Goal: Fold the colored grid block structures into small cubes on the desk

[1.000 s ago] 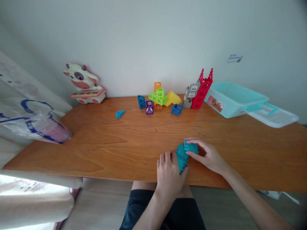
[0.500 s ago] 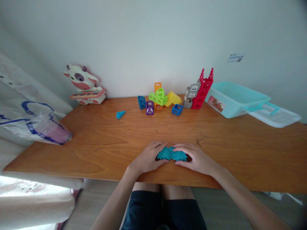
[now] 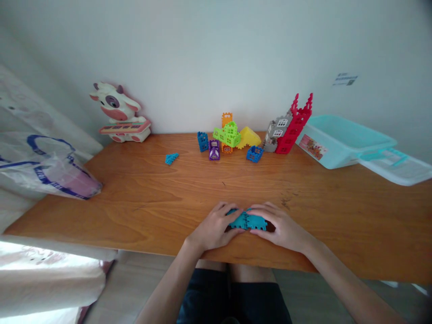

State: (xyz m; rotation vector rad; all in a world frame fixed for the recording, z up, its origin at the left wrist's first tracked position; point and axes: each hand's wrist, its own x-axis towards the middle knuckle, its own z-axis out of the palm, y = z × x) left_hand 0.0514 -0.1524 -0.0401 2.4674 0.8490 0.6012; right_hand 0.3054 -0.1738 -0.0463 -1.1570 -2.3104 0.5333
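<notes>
Two teal interlocking building panels meet edge to edge near the front of the wooden table. My left hand (image 3: 216,227) grips the left panel (image 3: 239,221), thumb on its near edge and fingers over its far edge. On the other side, my right hand (image 3: 285,228) holds the right panel (image 3: 257,222) the same way. Both hands rest low at the tabletop, and the fingers hide parts of the panels. Whether the notched edges are fully locked cannot be made out. Farther back lie small loose blue pieces (image 3: 171,158).
Along the wall stand a cow keyboard toy (image 3: 125,130), a blue block (image 3: 203,141), a purple car piece (image 3: 213,150), a green build (image 3: 229,134), a yellow piece (image 3: 249,137), a blue frame (image 3: 254,154), a red-grey tower (image 3: 293,128) and a teal bin (image 3: 347,144). A plastic bag (image 3: 67,177) lies left.
My left fingers have slid farther over the left panel toward the seam, and the hands are closer together. The view has shifted slightly; the other toys stay in place.
</notes>
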